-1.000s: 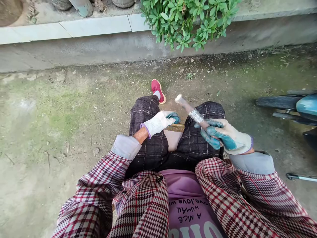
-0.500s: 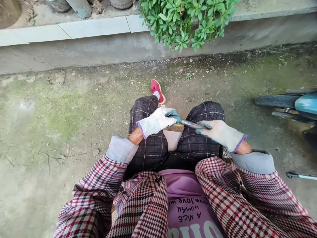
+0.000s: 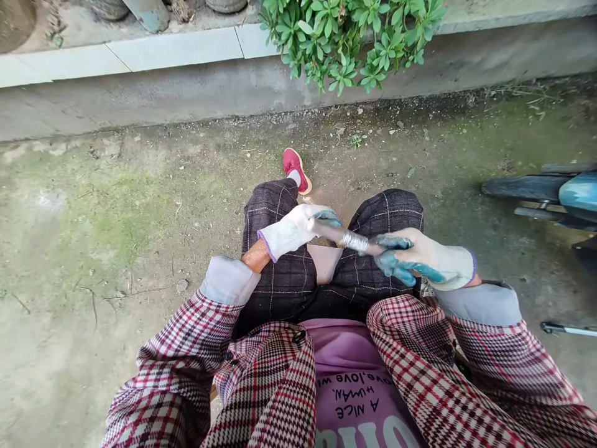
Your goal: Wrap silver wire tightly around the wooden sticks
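A short stick-like rod, pale and smeared by motion, lies across my lap between both hands. Silver wire is wound in a band around its middle. My left hand, in a white glove with a blue-green coated palm, is closed on the rod's left part. At the right end, my right hand wears a matching glove, its fingers closed around the rod's darker tip. The left fingertips are partly hidden behind the rod. Below the rod, a pale pinkish surface shows between my thighs.
A low concrete wall with white edging tiles runs ahead, and a leafy green plant overhangs it. On the right are a dark wheel with blue bodywork and a thin rod-like object on the ground.
The rod has turned, bringing its wire band and left end into clearer view. My right hand has rolled and shifted slightly right and down. A brownish piece between my thighs is now hidden.
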Available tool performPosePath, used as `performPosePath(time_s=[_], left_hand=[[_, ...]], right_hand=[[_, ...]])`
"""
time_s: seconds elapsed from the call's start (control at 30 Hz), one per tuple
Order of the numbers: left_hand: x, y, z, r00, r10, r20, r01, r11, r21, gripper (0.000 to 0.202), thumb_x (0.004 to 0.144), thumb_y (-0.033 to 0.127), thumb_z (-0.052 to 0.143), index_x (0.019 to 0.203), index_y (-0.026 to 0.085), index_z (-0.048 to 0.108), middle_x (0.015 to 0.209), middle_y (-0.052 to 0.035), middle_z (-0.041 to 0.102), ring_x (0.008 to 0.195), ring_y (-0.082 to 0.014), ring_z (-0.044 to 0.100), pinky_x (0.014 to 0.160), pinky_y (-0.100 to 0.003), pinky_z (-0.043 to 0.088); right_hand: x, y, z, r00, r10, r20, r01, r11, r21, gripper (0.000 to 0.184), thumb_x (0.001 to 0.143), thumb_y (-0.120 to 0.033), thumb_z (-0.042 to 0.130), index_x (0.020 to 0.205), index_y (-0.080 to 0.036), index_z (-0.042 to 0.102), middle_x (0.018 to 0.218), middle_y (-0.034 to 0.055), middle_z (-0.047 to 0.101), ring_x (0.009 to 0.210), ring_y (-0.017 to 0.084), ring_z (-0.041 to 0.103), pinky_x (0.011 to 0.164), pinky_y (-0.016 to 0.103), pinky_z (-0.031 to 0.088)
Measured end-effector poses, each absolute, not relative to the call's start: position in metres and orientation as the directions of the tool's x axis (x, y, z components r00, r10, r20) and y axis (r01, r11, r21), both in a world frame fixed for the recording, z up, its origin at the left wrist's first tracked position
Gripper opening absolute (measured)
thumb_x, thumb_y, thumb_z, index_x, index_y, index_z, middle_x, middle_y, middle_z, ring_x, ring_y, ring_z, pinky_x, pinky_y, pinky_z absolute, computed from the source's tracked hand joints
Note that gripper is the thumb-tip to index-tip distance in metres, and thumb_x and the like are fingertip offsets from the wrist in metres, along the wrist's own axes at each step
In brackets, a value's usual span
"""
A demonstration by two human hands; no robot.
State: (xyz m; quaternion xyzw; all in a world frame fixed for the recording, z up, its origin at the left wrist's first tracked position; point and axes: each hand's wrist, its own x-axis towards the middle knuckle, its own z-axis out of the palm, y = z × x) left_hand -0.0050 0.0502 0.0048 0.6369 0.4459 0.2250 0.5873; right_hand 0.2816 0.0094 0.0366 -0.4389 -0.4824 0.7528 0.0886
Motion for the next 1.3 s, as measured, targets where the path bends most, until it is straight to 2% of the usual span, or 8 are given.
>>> performPosePath(time_s=[0.1, 0.3, 0.43, 0.5, 0.67, 0.9, 1.07, 1.3], left_hand=[[-0.011, 0.052, 0.014, 0.565, 0.803, -0.189, 0.394, -0.061, 0.917, 0.008, 0.084, 0.023, 0.072, 0.084, 0.016, 0.075, 0.089, -0.0052, 0.076, 0.084, -0.0191, 0.067, 0.090, -0.033, 0.054], [-0.007, 0.047, 0.014, 0.567, 0.803, -0.186, 0.580, -0.228, 0.782, 0.017, 0.088, 0.026, 0.065, 0.076, 0.017, 0.072, 0.071, -0.0018, 0.067, 0.066, -0.0157, 0.058, 0.073, -0.031, 0.050], [-0.001, 0.041, 0.014, 0.517, 0.841, -0.159, 0.563, -0.194, 0.804, 0.022, 0.091, 0.023, 0.060, 0.101, 0.017, 0.078, 0.096, -0.0053, 0.078, 0.083, -0.0186, 0.069, 0.085, -0.031, 0.055], [0.001, 0.039, 0.017, 0.511, 0.846, -0.150, 0.490, -0.143, 0.860, 0.029, 0.090, 0.019, 0.059, 0.112, 0.017, 0.078, 0.112, -0.0071, 0.080, 0.096, -0.0202, 0.072, 0.096, -0.034, 0.055], [0.007, 0.038, 0.028, 0.349, 0.928, -0.130, 0.255, 0.039, 0.966, 0.027, 0.084, 0.011, 0.058, 0.103, 0.011, 0.077, 0.111, -0.0103, 0.080, 0.103, -0.0206, 0.074, 0.100, -0.033, 0.057], [-0.004, 0.056, -0.001, 0.020, 0.994, -0.112, 0.136, 0.108, 0.985, 0.049, 0.077, 0.002, 0.050, 0.123, 0.011, 0.067, 0.124, -0.0130, 0.075, 0.112, -0.0197, 0.071, 0.100, -0.034, 0.057], [0.000, 0.042, -0.031, 0.306, 0.949, -0.078, 0.521, -0.098, 0.848, 0.078, 0.070, 0.001, 0.064, 0.146, 0.016, 0.058, 0.147, -0.0149, 0.063, 0.136, -0.0300, 0.058, 0.122, -0.046, 0.041], [0.028, 0.025, -0.009, 0.327, 0.934, 0.143, 0.385, -0.270, 0.883, 0.083, 0.079, 0.032, 0.081, 0.154, 0.018, 0.048, 0.158, -0.0153, 0.052, 0.147, -0.0334, 0.047, 0.127, -0.047, 0.033]], right_hand=[[0.287, 0.016, 0.038, -0.629, 0.542, -0.557, 0.464, -0.314, -0.829, 0.033, 0.073, -0.046, 0.086, 0.090, -0.018, 0.081, 0.071, 0.0012, 0.073, 0.055, 0.013, 0.059, 0.045, 0.024, 0.046], [0.282, 0.017, 0.034, -0.363, 0.790, -0.495, 0.750, -0.068, -0.658, 0.016, 0.076, -0.035, 0.076, 0.087, -0.025, 0.082, 0.071, -0.0016, 0.073, 0.062, 0.015, 0.059, 0.057, 0.027, 0.045], [0.276, 0.013, 0.035, -0.218, 0.900, -0.377, 0.778, -0.073, -0.624, 0.018, 0.082, -0.035, 0.072, 0.094, -0.024, 0.080, 0.079, 0.0016, 0.074, 0.070, 0.018, 0.062, 0.063, 0.029, 0.046], [0.273, 0.011, 0.038, -0.173, 0.907, -0.383, 0.702, -0.159, -0.694, 0.023, 0.085, -0.043, 0.072, 0.096, -0.023, 0.078, 0.072, 0.0012, 0.068, 0.063, 0.015, 0.057, 0.055, 0.027, 0.043], [0.265, 0.003, 0.055, -0.202, 0.802, -0.562, 0.219, -0.522, -0.824, 0.054, 0.074, -0.058, 0.084, 0.106, -0.017, 0.073, 0.066, -0.0008, 0.062, 0.044, 0.009, 0.045, 0.035, 0.024, 0.037], [0.262, -0.005, 0.083, -0.194, 0.814, -0.548, 0.008, -0.557, -0.830, 0.055, 0.074, -0.045, 0.088, 0.117, -0.014, 0.072, 0.060, -0.0041, 0.057, 0.041, 0.009, 0.045, 0.032, 0.022, 0.036], [0.262, -0.016, 0.098, -0.198, 0.862, -0.466, -0.048, -0.484, -0.874, 0.046, 0.081, -0.041, 0.086, 0.116, -0.016, 0.073, 0.062, -0.0028, 0.060, 0.040, 0.009, 0.046, 0.033, 0.022, 0.039], [0.252, -0.019, 0.116, -0.266, 0.862, -0.432, -0.131, -0.476, -0.870, 0.037, 0.075, -0.044, 0.090, 0.096, -0.019, 0.073, 0.055, -0.0035, 0.059, 0.035, 0.010, 0.045, 0.030, 0.022, 0.039]])
